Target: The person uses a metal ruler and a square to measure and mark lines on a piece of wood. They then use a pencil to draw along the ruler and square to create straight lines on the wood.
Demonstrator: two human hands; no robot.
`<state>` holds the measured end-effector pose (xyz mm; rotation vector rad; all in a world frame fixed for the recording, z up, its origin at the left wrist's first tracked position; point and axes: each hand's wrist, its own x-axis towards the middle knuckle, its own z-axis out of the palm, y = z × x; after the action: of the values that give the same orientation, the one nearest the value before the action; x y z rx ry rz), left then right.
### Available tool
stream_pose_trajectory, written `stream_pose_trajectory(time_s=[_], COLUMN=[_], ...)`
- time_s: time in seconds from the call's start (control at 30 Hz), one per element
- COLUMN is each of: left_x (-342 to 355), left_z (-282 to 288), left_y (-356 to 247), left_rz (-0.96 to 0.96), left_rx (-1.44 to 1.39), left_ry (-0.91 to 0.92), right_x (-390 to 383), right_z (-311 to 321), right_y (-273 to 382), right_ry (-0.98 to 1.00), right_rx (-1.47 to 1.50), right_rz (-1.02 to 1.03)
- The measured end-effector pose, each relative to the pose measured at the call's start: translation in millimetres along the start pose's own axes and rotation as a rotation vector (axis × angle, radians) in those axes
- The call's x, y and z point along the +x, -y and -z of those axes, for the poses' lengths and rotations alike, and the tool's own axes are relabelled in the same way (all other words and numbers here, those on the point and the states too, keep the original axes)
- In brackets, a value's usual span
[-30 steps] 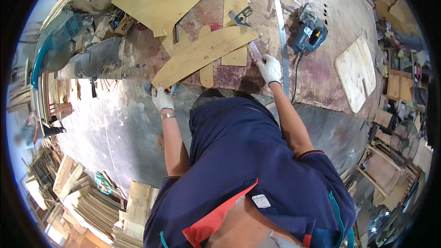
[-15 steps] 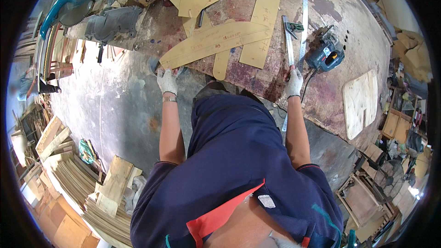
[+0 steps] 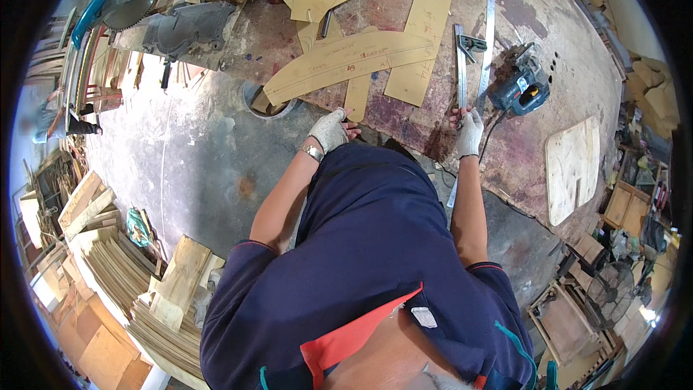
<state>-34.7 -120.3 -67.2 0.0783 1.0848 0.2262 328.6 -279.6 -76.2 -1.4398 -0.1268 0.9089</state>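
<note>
My left hand [image 3: 332, 131], in a white glove with bare fingertips, is at the table's front edge. Its fingers are apart, beside the rounded lower end of a narrow tan template strip [image 3: 356, 94]; whether they touch it I cannot tell. Over that strip lies a long curved tan template [image 3: 325, 65] with pencil lines and red writing. My right hand [image 3: 470, 134], gloved the same way, has its fingers closed on the near end of a combination square [image 3: 462, 72], which lies flat on the table. Just right of the square is a long steel ruler [image 3: 487, 36].
A corded blue-black power saw [image 3: 521, 90] rests right of the ruler. Other tan templates [image 3: 422, 36] lie farther back, and a pale board [image 3: 572, 166] lies at the right. A round bin [image 3: 289, 111] stands below the table edge. A circular-blade saw [image 3: 130, 0] is at far left.
My left hand has left the curved template's left tip and moved right, to the end of the narrow strip. My right hand remains at the square's near end. The view has shifted slightly.
</note>
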Motion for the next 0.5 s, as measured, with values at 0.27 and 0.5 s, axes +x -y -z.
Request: stream_pose_trajectory(time_s=[0.27, 0.5], left_x=[-19.9, -106.5], left_z=[-8.5, -78.1], left_y=[0.7, -17.5], left_rz=[-0.232, -0.127], left_rx=[0.329, 1.073], left_ry=[0.112, 0.366], right_x=[1.2, -0.2], right_z=[-0.5, 0.3], right_y=[-0.6, 0.4], right_ry=[0.03, 0.005], right_rx=[-0.017, -0.038], right_rz=[0.007, 0.012])
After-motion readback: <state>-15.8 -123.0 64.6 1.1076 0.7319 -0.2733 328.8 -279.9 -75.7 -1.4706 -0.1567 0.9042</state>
